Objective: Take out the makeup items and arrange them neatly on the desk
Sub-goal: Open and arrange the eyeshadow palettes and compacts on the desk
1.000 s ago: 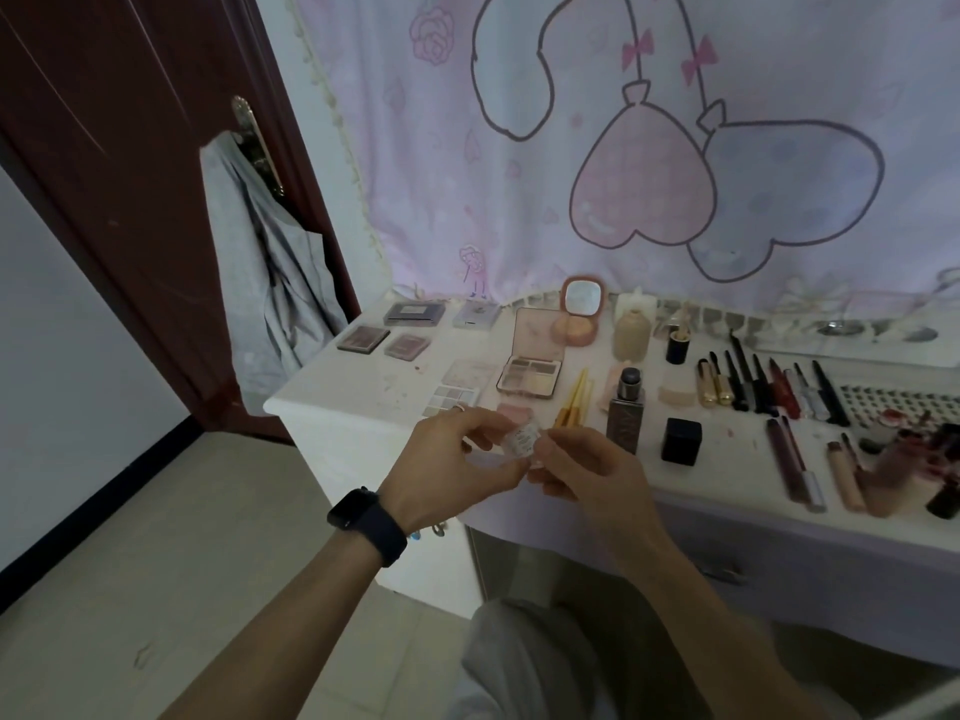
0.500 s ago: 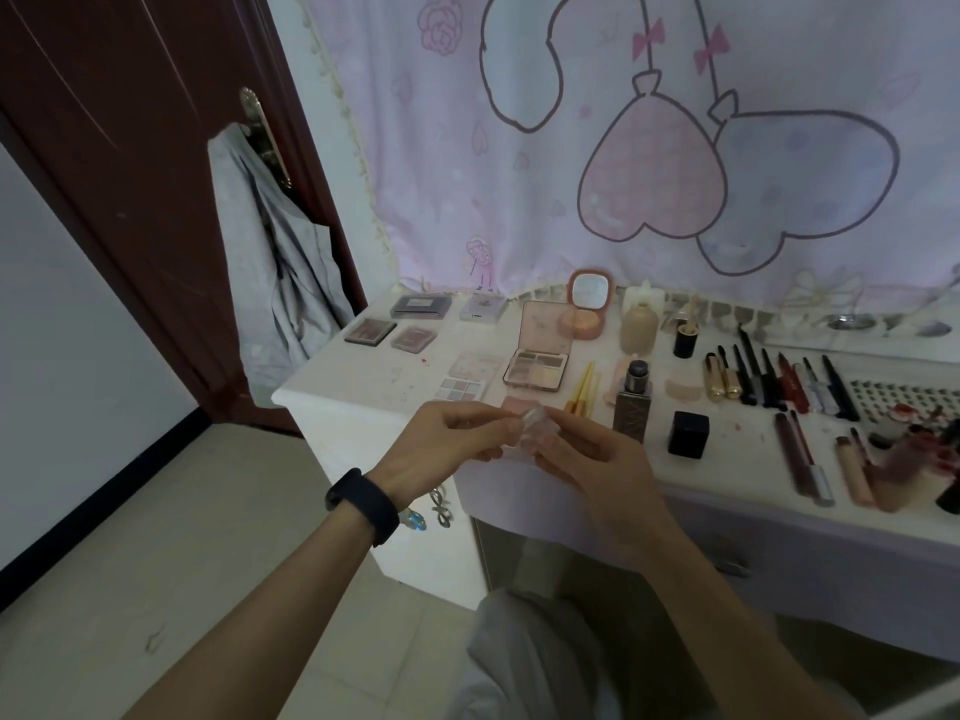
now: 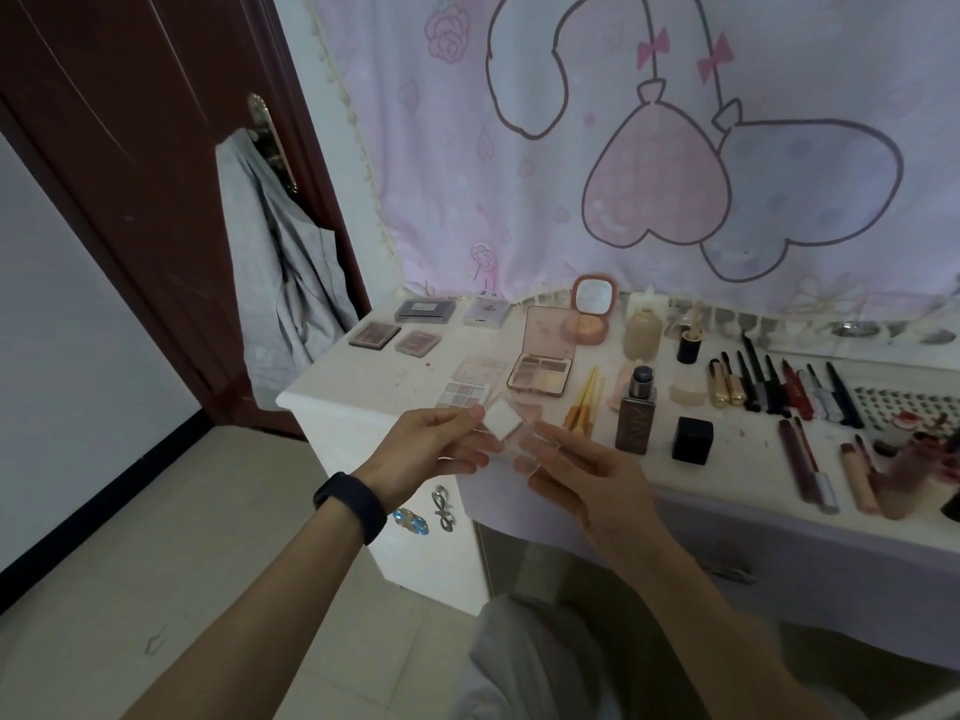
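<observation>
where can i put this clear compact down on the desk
The clear compact would fit at the left front corner of the desk, before the dark palettes, left of the pastel eyeshadow palette. A smaller gap lies right of the black cube. The pencil row is crowded.

Clear case (image 3: 519, 439): corners covered by the fingertips of the left hand (image 3: 426, 452) and right hand (image 3: 592, 480); what its pans hold is too faint to tell. Right end of the desk (image 3: 374, 376): reddish items (image 3: 919, 449) smeared by blur, kinds unclear. Dotted tray (image 3: 904, 407) and a dark object (image 3: 951, 506) are cut by the frame edge. Bottle (image 3: 635, 413) label is too small to read. Grey cloth (image 3: 280, 283) hides the lever of the door handle (image 3: 262, 122). Both forearms are cut off at the bottom edge.
</observation>
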Tool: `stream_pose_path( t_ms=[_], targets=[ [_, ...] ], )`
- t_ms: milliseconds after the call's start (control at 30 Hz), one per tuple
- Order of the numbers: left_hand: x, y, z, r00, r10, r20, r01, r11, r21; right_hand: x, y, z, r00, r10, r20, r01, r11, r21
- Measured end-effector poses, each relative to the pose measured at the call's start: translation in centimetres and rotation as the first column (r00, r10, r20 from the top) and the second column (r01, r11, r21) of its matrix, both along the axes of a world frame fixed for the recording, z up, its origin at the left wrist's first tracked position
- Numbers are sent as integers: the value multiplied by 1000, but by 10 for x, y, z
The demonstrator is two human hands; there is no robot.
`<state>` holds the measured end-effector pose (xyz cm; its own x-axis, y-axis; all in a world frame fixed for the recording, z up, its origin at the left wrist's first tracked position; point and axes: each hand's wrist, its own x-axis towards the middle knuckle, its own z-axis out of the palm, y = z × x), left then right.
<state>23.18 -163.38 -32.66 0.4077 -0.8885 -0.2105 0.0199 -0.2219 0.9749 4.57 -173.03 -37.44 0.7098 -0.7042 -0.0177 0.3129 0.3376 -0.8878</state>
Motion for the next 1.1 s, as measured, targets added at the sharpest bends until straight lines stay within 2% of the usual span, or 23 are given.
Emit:
stream_pose_path(
  t_ms=[133,200,233,300,367,467,533,600,733,867,1000,1033,1100],
  targets=[
    [6,6,-8,996,-41,-75,45,998,50,5,0,5,987,-131,-95,126,991,-53],
    [8,10,-11,997,-33,-64,35,999,35,9,-2,5,973,-162,-166,139,980,-140],
    [9,12,-12,999,-45,-7,45,999,28,12,-3,5,963,-168,-212,125,971,-203],
    [12,16,-15,968,-104,228,93,994,60,17,-5,4,943,-168,-288,79,951,-298],
    [15,18,-19,851,-145,504,100,988,116,23,-5,4,930,-161,-331,34,933,-359],
    [19,22,-26,588,-140,796,58,990,131,34,-2,3,918,-182,-352,8,897,-442],
    [20,26,-30,479,-115,871,51,993,103,40,1,2,921,-193,-337,15,885,-465],
    [23,30,-33,419,-86,904,65,996,65,46,3,1,929,-192,-317,24,884,-466],
    [29,36,-35,324,-116,939,27,993,114,59,8,-1,922,-198,-334,-8,851,-524],
    [34,36,-44,307,-91,947,-22,994,103,72,17,-4,911,-218,-351,-34,808,-589],
    [51,34,-50,431,58,900,-184,983,25,73,24,-16,858,-388,-338,20,682,-731],
    [56,33,-50,471,110,875,-242,970,9,67,24,-21,836,-432,-339,-19,594,-804],
    [70,28,-47,543,205,814,-346,938,-6,55,23,-35,795,-533,-288,-121,326,-938]
  ],
)
